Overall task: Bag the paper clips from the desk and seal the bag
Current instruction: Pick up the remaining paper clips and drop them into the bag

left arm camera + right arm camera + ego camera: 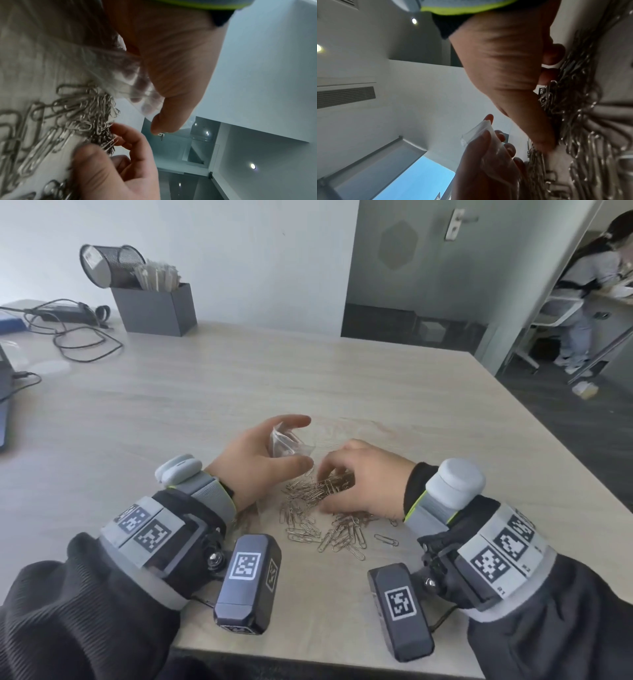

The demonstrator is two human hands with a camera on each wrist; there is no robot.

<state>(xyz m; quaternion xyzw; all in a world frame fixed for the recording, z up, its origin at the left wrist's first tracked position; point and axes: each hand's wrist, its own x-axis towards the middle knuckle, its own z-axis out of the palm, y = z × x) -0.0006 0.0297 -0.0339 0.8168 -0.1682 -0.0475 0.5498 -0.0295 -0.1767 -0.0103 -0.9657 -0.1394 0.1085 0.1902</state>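
Observation:
A pile of silver paper clips (320, 518) lies on the light wooden desk (171, 405) near its front edge. My left hand (260, 453) holds a small clear plastic bag (289, 445) just above the desk, thumb and fingers curled round it. My right hand (359, 477) is curled over the top of the pile, its fingertips (553, 54) and thumb gathering a bunch of clips (563, 97). The left wrist view shows the bag (137, 86) beside my thumb and the other hand's fingers (130, 136) in the clips (82, 116).
A grey box (156, 306) with a tipped mesh pen cup (109, 265) stands at the back left. Black cables (75, 333) and a power brick lie at the far left. A person (589, 289) sits beyond the desk's right edge.

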